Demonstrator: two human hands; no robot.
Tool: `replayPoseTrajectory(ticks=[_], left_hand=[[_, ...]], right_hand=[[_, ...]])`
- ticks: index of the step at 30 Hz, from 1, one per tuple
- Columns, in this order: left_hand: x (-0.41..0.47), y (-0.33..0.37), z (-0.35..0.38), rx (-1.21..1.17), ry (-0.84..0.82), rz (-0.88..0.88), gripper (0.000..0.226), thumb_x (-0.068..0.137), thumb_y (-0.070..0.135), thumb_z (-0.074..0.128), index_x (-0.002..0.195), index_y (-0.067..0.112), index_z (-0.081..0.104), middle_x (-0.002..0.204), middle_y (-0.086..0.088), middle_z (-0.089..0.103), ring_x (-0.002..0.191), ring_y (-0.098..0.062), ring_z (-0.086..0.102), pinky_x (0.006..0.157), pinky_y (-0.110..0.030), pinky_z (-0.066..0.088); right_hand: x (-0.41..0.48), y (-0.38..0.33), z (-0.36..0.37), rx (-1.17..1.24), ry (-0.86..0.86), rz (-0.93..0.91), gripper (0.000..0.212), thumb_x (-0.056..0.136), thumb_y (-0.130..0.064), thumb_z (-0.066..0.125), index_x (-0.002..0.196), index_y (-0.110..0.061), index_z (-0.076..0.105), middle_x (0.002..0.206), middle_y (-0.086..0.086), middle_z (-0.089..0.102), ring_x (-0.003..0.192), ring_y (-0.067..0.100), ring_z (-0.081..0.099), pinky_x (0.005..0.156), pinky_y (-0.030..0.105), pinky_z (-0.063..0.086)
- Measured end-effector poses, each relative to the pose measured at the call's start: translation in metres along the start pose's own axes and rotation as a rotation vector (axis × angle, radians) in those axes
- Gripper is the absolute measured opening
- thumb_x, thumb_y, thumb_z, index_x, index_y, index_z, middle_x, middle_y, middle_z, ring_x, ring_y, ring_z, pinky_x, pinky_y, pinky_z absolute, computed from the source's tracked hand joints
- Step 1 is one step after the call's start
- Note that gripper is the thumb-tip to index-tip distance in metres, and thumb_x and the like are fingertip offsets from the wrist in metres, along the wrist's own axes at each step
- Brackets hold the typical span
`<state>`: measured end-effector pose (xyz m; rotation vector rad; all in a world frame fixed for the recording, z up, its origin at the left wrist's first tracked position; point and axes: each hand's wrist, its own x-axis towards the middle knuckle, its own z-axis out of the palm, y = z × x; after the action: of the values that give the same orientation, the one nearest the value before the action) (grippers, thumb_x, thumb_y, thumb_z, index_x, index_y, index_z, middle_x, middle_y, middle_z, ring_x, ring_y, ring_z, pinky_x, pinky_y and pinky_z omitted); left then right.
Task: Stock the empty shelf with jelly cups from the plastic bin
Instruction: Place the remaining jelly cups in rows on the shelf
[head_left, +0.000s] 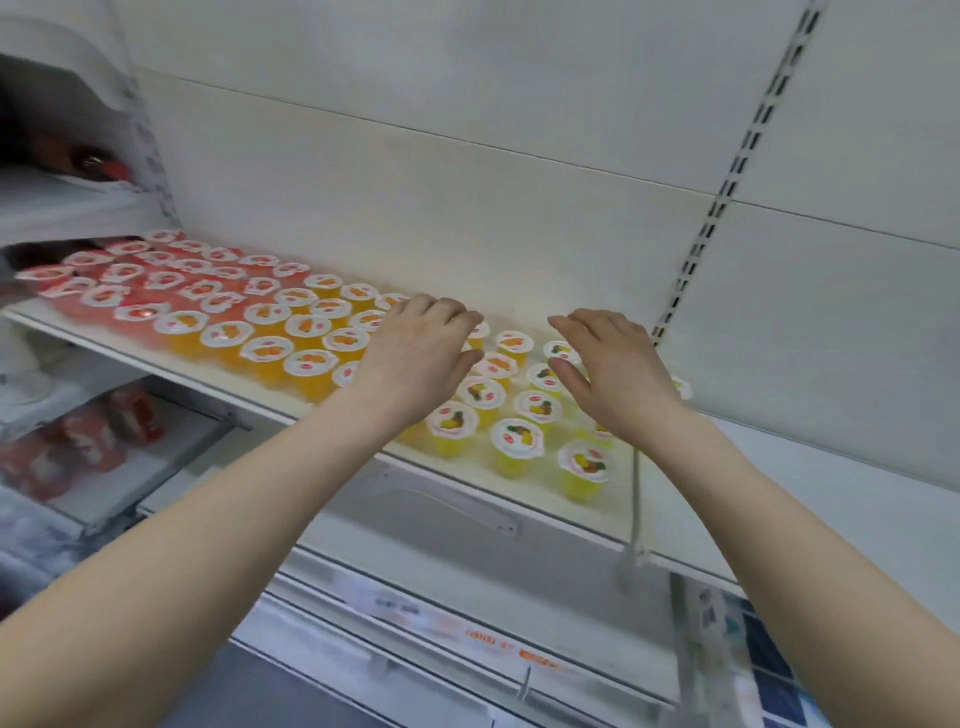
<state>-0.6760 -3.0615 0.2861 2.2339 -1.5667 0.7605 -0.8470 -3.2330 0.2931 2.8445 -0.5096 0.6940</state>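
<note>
A cream shelf (467, 475) carries rows of jelly cups with white printed lids: red cups (130, 283) at the left, orange cups (306, 332) in the middle, yellow cups (517, 444) at the right. My left hand (421, 353) hovers palm down over the boundary of the orange and yellow cups, fingers spread, nothing held. My right hand (613, 371) hovers over the right end of the yellow cups, fingers apart and empty. Both hands hide some cups beneath them. The plastic bin is not in view.
A bare white shelf section (831, 499) continues to the right, past a slotted upright (727, 187). A lower shelf at the left holds red packets (88, 441). Price-label rails (493, 639) run below the front edge. The back wall is plain white.
</note>
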Motion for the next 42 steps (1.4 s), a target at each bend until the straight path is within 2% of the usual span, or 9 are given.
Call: replayPoseTrajectory(ticks=[5, 8, 13, 17, 23, 28, 31, 36, 42], left_hand=[[-0.056, -0.073, -0.026, 0.017, 0.04, -0.026, 0.041, 0.089, 0.038, 0.056, 0.121, 0.013, 0.063, 0.115, -0.009, 0.065, 0.102, -0.035, 0.059, 0.086, -0.046, 0.05], [-0.095, -0.118, -0.043, 0.046, 0.03, -0.059, 0.047, 0.089, 0.043, 0.044, 0.12, 0.014, 0.063, 0.114, -0.008, 0.065, 0.102, -0.033, 0.059, 0.084, -0.044, 0.049], [-0.172, -0.192, -0.069, 0.083, -0.026, -0.144, 0.05, 0.089, 0.045, 0.039, 0.124, 0.016, 0.06, 0.115, -0.005, 0.063, 0.103, -0.031, 0.056, 0.084, -0.044, 0.048], [-0.24, -0.244, -0.08, 0.108, -0.063, -0.247, 0.045, 0.089, 0.041, 0.05, 0.125, 0.014, 0.058, 0.116, -0.006, 0.062, 0.103, -0.031, 0.056, 0.084, -0.044, 0.049], [-0.338, -0.302, -0.088, 0.095, -0.108, -0.496, 0.049, 0.089, 0.042, 0.04, 0.122, 0.013, 0.061, 0.113, -0.007, 0.063, 0.098, -0.03, 0.058, 0.082, -0.044, 0.051], [-0.408, -0.352, -0.085, 0.139, -0.165, -0.726, 0.037, 0.089, 0.032, 0.062, 0.121, 0.012, 0.063, 0.112, -0.008, 0.065, 0.1, -0.033, 0.06, 0.083, -0.042, 0.051], [-0.441, -0.387, -0.083, 0.16, -0.192, -0.864, 0.036, 0.088, 0.03, 0.064, 0.122, 0.015, 0.063, 0.114, -0.006, 0.065, 0.101, -0.033, 0.059, 0.083, -0.041, 0.05], [-0.48, -0.46, -0.073, 0.18, -0.215, -1.068, 0.033, 0.087, 0.023, 0.069, 0.118, 0.013, 0.065, 0.107, -0.007, 0.067, 0.098, -0.034, 0.061, 0.079, -0.042, 0.054], [-0.509, -0.545, -0.043, 0.12, -0.25, -1.285, 0.028, 0.089, 0.018, 0.065, 0.117, 0.012, 0.065, 0.108, -0.009, 0.064, 0.094, -0.035, 0.058, 0.082, -0.043, 0.051]], right_hand=[[0.023, -0.089, 0.009, 0.016, 0.019, -0.101, 0.051, 0.092, -0.043, 0.04, 0.129, -0.012, 0.058, 0.123, 0.011, 0.061, 0.114, 0.034, 0.056, 0.093, 0.046, 0.045], [0.035, -0.149, 0.02, 0.052, 0.025, -0.148, 0.052, 0.092, -0.044, 0.04, 0.13, -0.013, 0.058, 0.124, 0.01, 0.061, 0.115, 0.034, 0.055, 0.094, 0.046, 0.044], [0.054, -0.251, 0.047, 0.127, 0.039, -0.27, 0.05, 0.093, -0.042, 0.043, 0.131, -0.012, 0.057, 0.125, 0.011, 0.059, 0.116, 0.036, 0.054, 0.096, 0.047, 0.045], [0.065, -0.332, 0.073, 0.206, 0.018, -0.362, 0.05, 0.094, -0.041, 0.045, 0.133, -0.011, 0.055, 0.125, 0.012, 0.058, 0.114, 0.035, 0.053, 0.094, 0.048, 0.045], [0.081, -0.445, 0.117, 0.321, -0.042, -0.566, 0.047, 0.089, -0.029, 0.06, 0.131, -0.008, 0.055, 0.122, 0.012, 0.059, 0.107, 0.034, 0.056, 0.089, 0.042, 0.046], [0.109, -0.533, 0.167, 0.448, -0.122, -0.726, 0.051, 0.085, -0.02, 0.067, 0.132, -0.007, 0.055, 0.126, 0.012, 0.058, 0.114, 0.034, 0.054, 0.092, 0.043, 0.047], [0.133, -0.587, 0.202, 0.511, -0.15, -0.819, 0.049, 0.084, -0.019, 0.068, 0.13, -0.007, 0.057, 0.125, 0.012, 0.058, 0.112, 0.034, 0.055, 0.095, 0.044, 0.047], [0.186, -0.672, 0.26, 0.587, -0.221, -0.926, 0.046, 0.082, -0.018, 0.065, 0.126, -0.006, 0.06, 0.119, 0.012, 0.062, 0.105, 0.033, 0.059, 0.093, 0.037, 0.043], [0.256, -0.764, 0.327, 0.576, -0.498, -1.005, 0.049, 0.088, -0.015, 0.062, 0.135, -0.009, 0.052, 0.127, 0.012, 0.058, 0.113, 0.034, 0.055, 0.097, 0.041, 0.043]])
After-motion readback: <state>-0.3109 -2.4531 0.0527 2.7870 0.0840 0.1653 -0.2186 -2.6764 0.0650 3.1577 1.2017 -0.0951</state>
